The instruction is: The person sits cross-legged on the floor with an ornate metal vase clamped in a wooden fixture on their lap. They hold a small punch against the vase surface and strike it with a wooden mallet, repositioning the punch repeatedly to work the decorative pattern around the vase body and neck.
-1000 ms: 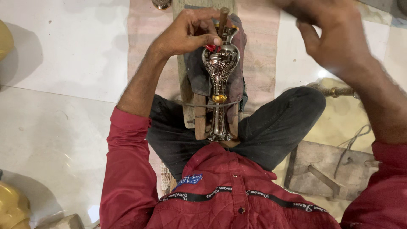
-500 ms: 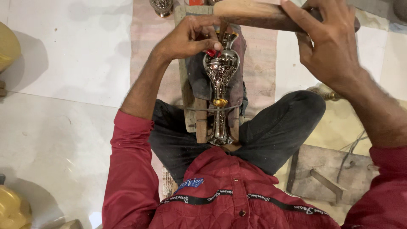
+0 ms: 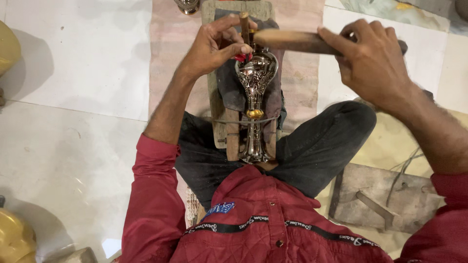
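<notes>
An ornate silver and brass vase (image 3: 255, 97) lies lengthwise on a wooden board (image 3: 229, 131) between my legs, tied down by a wire loop. My left hand (image 3: 214, 46) pinches a thin brown chisel (image 3: 244, 27) upright against the vase's rounded body, with a bit of red showing at its tip. My right hand (image 3: 373, 61) grips a wooden mallet (image 3: 292, 41), whose head sits right beside the top of the chisel. A dark cloth pads the vase underneath.
A pinkish mat (image 3: 170, 53) lies under the board on a white tiled floor. A flat wooden slab (image 3: 385, 199) with wires sits at my right knee. Yellow brass pieces (image 3: 14, 238) rest at the left edge, and another metal piece (image 3: 187, 6) stands at the top.
My right hand has brought the wooden mallet down from the top edge to the chisel's top. My left hand has stayed on the chisel at the vase.
</notes>
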`<state>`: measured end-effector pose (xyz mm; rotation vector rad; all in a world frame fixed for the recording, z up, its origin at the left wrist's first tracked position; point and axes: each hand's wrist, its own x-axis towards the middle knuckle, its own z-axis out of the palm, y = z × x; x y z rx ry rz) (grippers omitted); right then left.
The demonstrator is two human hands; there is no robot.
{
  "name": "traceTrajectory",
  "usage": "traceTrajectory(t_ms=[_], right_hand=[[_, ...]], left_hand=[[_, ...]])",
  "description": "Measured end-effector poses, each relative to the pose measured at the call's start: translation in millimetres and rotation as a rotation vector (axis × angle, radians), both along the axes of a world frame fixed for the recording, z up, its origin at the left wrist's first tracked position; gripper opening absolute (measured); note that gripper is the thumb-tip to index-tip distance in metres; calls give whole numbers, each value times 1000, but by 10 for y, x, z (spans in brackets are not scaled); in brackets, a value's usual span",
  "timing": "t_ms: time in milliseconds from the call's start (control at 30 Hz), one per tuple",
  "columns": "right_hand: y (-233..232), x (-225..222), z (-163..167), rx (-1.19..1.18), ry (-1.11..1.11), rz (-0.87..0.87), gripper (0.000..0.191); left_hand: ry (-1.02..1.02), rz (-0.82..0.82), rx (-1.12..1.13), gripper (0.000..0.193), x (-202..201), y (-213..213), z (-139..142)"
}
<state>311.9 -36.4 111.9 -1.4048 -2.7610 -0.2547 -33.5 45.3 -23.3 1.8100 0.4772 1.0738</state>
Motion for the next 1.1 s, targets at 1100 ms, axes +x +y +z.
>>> traceTrajectory(t_ms=[1100], right_hand=[[286,-20,389,-26,316,91,13]], left_hand=[[32,-34,70,31,71,120,-111]])
